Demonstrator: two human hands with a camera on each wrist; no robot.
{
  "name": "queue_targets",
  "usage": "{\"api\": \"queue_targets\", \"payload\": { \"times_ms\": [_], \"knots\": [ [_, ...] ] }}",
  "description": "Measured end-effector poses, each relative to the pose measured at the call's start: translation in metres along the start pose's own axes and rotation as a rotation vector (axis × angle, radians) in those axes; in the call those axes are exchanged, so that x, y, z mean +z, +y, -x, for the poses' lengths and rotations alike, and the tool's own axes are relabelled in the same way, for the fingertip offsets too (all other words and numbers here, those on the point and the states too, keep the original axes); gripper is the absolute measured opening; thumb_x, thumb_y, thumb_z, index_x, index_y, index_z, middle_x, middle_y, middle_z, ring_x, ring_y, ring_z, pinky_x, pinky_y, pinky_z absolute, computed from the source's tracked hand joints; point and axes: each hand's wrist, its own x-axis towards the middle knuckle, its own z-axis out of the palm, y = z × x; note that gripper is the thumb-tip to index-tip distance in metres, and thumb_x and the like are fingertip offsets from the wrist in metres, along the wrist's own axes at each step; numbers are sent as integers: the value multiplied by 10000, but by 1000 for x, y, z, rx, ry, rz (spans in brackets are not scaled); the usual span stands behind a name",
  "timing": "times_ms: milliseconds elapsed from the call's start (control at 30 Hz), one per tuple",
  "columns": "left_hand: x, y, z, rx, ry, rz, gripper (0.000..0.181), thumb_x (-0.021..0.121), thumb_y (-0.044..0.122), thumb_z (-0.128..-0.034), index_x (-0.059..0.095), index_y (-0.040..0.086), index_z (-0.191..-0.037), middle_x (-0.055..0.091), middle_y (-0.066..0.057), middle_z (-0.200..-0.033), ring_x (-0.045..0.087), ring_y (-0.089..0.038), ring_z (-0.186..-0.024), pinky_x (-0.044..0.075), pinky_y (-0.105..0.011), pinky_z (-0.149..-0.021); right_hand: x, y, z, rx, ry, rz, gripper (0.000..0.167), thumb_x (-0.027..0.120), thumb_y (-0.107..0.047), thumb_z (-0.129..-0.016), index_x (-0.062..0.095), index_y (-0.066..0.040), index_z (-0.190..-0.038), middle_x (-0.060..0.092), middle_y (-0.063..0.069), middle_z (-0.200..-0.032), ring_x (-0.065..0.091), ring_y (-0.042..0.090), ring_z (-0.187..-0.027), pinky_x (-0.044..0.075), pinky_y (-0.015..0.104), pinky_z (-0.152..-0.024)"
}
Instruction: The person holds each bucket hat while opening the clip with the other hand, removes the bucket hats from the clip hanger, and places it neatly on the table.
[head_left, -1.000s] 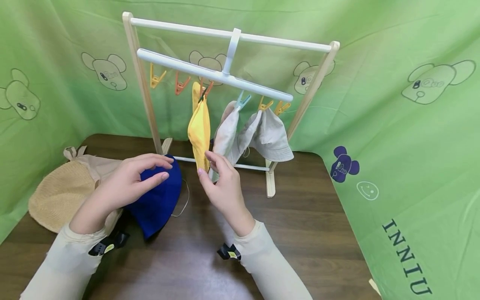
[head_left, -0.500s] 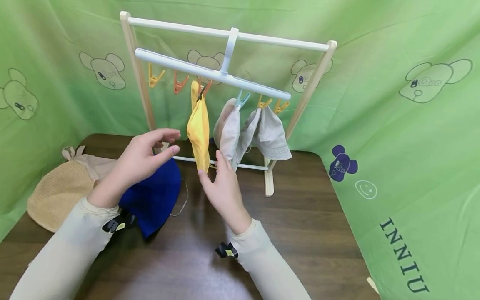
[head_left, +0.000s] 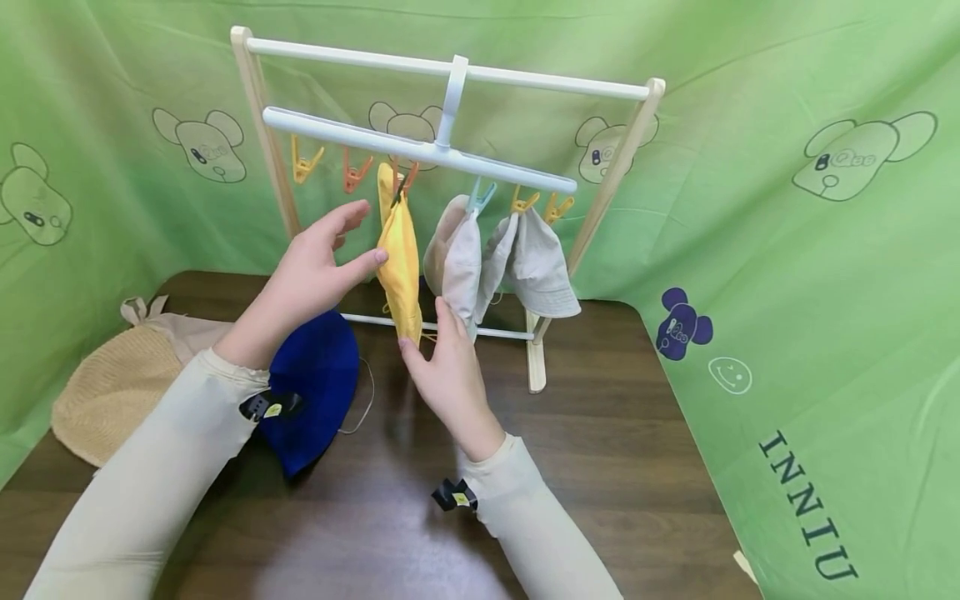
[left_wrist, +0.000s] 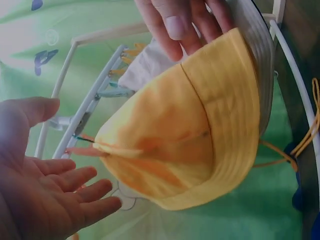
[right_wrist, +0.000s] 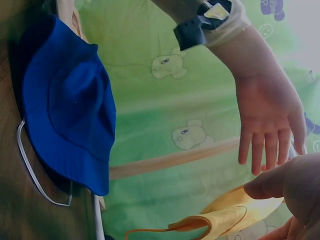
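Observation:
A yellow bucket hat hangs sideways by its crown from an orange clothespin on the pale blue clip hanger. My left hand is raised at its left side, fingers spread and thumb tip close to the crown; the left wrist view shows the palm with nothing in it. Beside the lower brim is my right hand, its thumb at the brim edge and its fairly straight fingers on the far side, partly hidden by the hat.
Grey hats hang to the right from blue and yellow clothespins. Unused yellow and orange clothespins hang at left. A wooden rack carries the hanger. A blue hat with a cord and a straw hat lie on the table.
My left hand has risen and moved right, from above the blue hat to beside the yellow hat. My right hand stays near the brim, its fingers slightly further apart from it.

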Motion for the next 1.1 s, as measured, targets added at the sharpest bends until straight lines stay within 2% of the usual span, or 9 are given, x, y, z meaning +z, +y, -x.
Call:
{"api": "queue_targets", "payload": {
  "times_ms": [100, 200, 333, 433, 567, 700, 867, 1033, 1100],
  "knots": [
    [2, 1, -7, -35, -58, 27, 845, 680, 451, -972, 259, 130, -1630, 293, -41, -1672, 294, -248, -1534, 275, -477, -1231, 2, 0, 1, 0, -1, 9, 780, 711, -367, -941, 383, -30, -1562, 442, 152, -1578, 439, 283, -1453, 394, 473, -1162],
    [3, 3, -14, -66, -96, 38, 914, 677, 465, -968, 160, 152, -1653, 186, -20, -1705, 259, -318, -1542, 261, -518, -1229, 3, 0, 2, -8, 9, 22, 778, 715, -369, -937, 390, -30, -1558, 457, 153, -1565, 459, 289, -1436, 412, 478, -1147],
    [8, 3, -23, -81, -82, 16, 934, 681, 482, -959, 133, 195, -1659, 173, 4, -1709, 231, -294, -1552, 247, -540, -1229, 3, 0, 3, -23, 15, 33, 761, 707, -365, -939, 401, -32, -1552, 470, 156, -1552, 474, 293, -1423, 424, 478, -1137],
    [12, 3, -29, -78, -66, 1, 936, 673, 502, -957, 131, 202, -1659, 185, 12, -1707, 195, -218, -1561, 235, -518, -1238, 3, 1, 3, -21, 13, 35, 746, 703, -365, -940, 411, -46, -1549, 476, 149, -1544, 485, 292, -1413, 433, 479, -1127],
    [15, 6, -38, -90, -45, -12, 927, 641, 537, -964, 132, 195, -1659, 184, 28, -1706, 197, -187, -1557, 248, -489, -1238, 4, 1, 4, -18, 10, 36, 734, 696, -371, -945, 417, -64, -1549, 481, 137, -1538, 494, 287, -1404, 440, 475, -1120],
    [18, 14, -46, -114, 3, -25, 867, 624, 528, -977, 196, 187, -1650, 250, 22, -1691, 248, -179, -1545, 268, -457, -1232, 4, 2, 5, -22, 9, 45, 732, 698, -364, -945, 417, -63, -1550, 482, 135, -1538, 491, 284, -1407, 440, 468, -1120],
    [17, 23, -57, -102, 81, -38, 757, 636, 469, -989, 332, 153, -1607, 407, -39, -1620, 360, -178, -1499, 318, -420, -1209, 4, 2, 4, -36, 1, 43, 722, 692, -353, -951, 417, -57, -1549, 477, 132, -1546, 477, 270, -1421, 427, 453, -1134],
    [17, 28, -66, -115, 95, -63, 663, 637, 443, -995, 437, 133, -1546, 539, -75, -1517, 460, -184, -1437, 380, -404, -1170, 2, 0, 3, -40, 5, 24, 696, 684, -328, -953, 430, -53, -1541, 482, 126, -1542, 484, 276, -1414, 430, 463, -1129],
    [16, 30, -68, -123, 114, -97, 572, 642, 437, -993, 533, 117, -1455, 592, -71, -1460, 508, -196, -1402, 416, -402, -1141, 2, 0, 2, -41, 4, 25, 695, 686, -323, -953, 430, -53, -1541, 483, 126, -1542, 481, 275, -1416, 427, 461, -1132]
  ]
}}
